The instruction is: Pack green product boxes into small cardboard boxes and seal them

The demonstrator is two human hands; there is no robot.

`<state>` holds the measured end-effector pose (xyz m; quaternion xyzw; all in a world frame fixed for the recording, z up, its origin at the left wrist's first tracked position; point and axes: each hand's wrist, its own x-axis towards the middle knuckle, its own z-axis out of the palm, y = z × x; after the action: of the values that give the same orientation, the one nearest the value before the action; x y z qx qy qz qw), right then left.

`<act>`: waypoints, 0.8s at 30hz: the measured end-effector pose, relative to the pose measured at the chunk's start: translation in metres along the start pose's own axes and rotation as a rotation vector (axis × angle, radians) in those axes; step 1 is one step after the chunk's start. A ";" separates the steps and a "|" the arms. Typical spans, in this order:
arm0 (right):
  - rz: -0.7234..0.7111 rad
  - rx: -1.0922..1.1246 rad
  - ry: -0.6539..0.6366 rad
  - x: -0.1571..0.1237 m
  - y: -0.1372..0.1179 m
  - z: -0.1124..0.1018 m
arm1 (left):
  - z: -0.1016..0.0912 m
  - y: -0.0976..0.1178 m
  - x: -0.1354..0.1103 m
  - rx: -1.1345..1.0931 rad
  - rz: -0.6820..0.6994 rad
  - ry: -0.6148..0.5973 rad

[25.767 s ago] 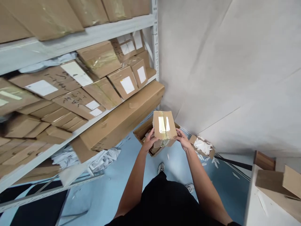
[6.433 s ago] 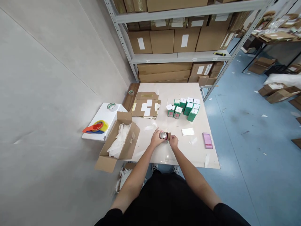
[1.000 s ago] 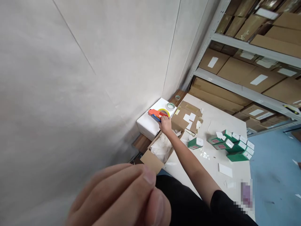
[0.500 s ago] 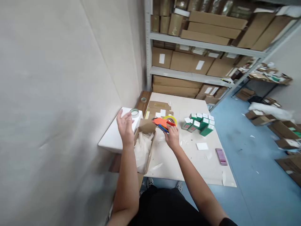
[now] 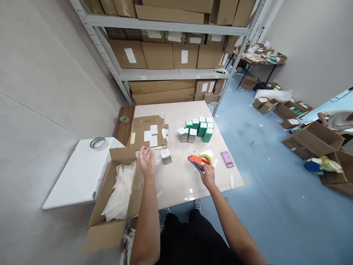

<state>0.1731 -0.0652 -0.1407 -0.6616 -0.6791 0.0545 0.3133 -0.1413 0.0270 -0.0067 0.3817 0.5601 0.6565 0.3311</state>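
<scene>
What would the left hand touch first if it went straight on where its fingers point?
Probably the flattened cardboard on the table, though how high the left hand hovers is unclear.

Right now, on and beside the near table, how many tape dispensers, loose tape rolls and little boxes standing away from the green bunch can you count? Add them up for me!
Tape dispenser, in the right hand: 1
Loose tape rolls: 2
Little box away from the green bunch: 1
Total: 4

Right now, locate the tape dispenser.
In the head view, the tape dispenser is right of centre in the right hand, above the white table, nearer the person than the grouped green boxes.
</scene>
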 end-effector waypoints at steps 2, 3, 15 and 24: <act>0.049 0.021 -0.030 -0.019 0.034 0.003 | 0.019 -0.007 -0.012 0.014 0.001 0.010; 0.077 0.036 -0.044 -0.028 0.050 0.005 | 0.028 -0.010 -0.018 0.024 0.003 0.010; 0.495 0.171 -0.135 -0.090 0.182 0.013 | 0.089 -0.020 -0.077 0.197 -0.131 -0.032; 0.598 0.500 -0.098 -0.027 0.139 0.003 | 0.104 0.002 -0.078 0.201 -0.086 -0.114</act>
<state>0.2895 -0.0726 -0.2203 -0.7301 -0.4366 0.3387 0.4020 -0.0129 0.0097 -0.0066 0.4254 0.6191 0.5595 0.3502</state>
